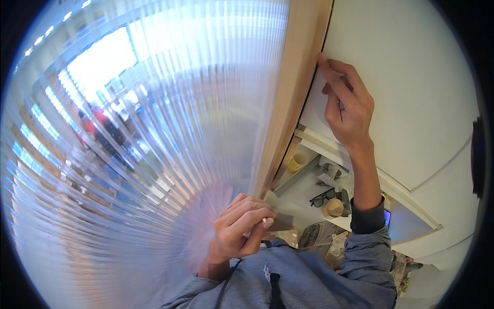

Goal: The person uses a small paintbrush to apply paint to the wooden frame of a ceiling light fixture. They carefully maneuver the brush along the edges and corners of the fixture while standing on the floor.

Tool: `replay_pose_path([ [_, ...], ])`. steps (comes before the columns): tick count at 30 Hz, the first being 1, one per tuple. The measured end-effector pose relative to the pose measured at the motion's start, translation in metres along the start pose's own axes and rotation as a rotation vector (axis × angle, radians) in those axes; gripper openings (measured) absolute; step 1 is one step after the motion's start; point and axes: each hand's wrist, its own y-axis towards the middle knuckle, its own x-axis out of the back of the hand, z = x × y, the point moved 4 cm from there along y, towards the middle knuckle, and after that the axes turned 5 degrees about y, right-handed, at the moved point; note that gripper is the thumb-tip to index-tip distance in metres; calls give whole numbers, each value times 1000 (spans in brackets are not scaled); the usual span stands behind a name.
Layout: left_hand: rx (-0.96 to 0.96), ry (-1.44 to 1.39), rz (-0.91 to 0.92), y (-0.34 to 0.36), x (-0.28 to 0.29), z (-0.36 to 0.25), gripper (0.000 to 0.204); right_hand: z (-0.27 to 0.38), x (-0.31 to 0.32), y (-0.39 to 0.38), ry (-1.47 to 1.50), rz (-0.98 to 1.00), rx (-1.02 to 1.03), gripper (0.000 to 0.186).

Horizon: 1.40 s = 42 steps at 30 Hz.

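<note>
My right hand [351, 105] is raised at the upper right, its index finger stretched out. The fingertip touches the dark seam between a pale wooden upright [293, 72] and a smooth white panel [401, 77]; I see nothing held in that hand. My left hand [241, 225] is closed low in the middle, in front of the ribbed translucent sheet [206, 103] and near the foot of the upright. A tiny pale bit shows at its thumb tip, too small to name. Whatever else the left fingers hold is hidden.
Under the white panel, a white shelf [298, 203] carries dark-framed glasses [322, 198], a yellowish cup [297, 162], a round tan piece [333, 207] and small clutter. A lit screen [387, 218] shows beside my right sleeve. Through the ribbed sheet, a blurred person in red [95, 123] appears.
</note>
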Motion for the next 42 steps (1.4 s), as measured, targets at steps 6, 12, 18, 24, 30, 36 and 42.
replay_pose_path([
  [6,15,14,3,0,0,-3,13,-8,8,-12,103,44,117,33],
  [12,25,57,-30,-2,-3,-3,9,-14,10,-4,252,-230,123,25],
  [18,67,111,-45,1,-6,-7,3,-10,16,-17,393,-175,-33,13],
  [24,147,74,-66,-2,-6,-9,11,-8,23,-42,417,-42,-146,9],
  [30,188,140,-73,3,-14,-6,14,-10,22,-66,392,-212,-134,12],
  [36,176,199,-47,5,-20,-3,17,-12,10,-45,406,-140,-132,25],
  [42,268,190,-98,7,-23,0,17,-20,5,-54,453,37,-193,29],
])
